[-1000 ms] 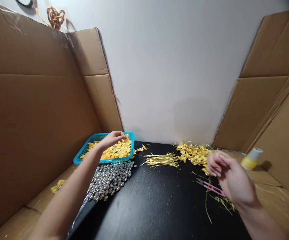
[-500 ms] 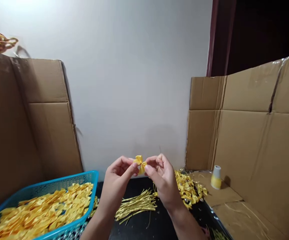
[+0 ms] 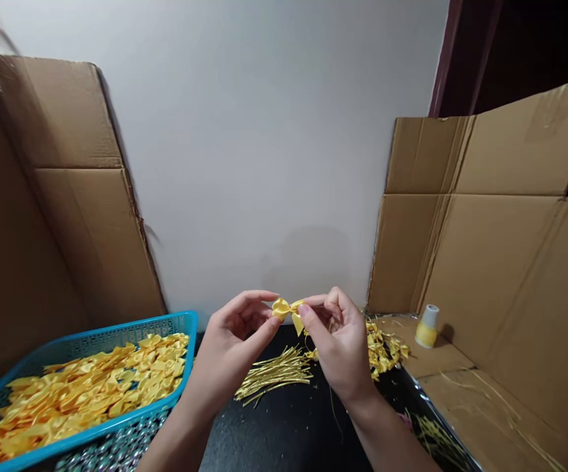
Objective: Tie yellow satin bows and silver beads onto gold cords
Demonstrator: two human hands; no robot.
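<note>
A small yellow satin ribbon bow [image 3: 289, 309] is held up between my two hands, above the black table. My left hand [image 3: 242, 328] pinches its left loop between thumb and fingertips. My right hand [image 3: 335, 334] has thumb and forefinger closed on its right side, with the other fingers curled in. A thin thread hangs down below my right hand. Just beneath the hands lies a bundle of gold twist ties [image 3: 278, 375]. Behind my right hand is a heap of yellow bows and gold strips [image 3: 384, 351], partly hidden.
At left stands a blue plastic basket [image 3: 116, 429] full of yellow bows, with shiny round beads or bells [image 3: 111, 449] beside it. A thread spool [image 3: 427, 326] stands on cardboard at right. Cardboard walls [image 3: 82, 229] rise on both sides. Green-gold strands [image 3: 438, 439] lie lower right.
The view has tilted down and come closer. The bow has been turned so its loops spread sideways, and my right hand has shifted its hold on it.
</note>
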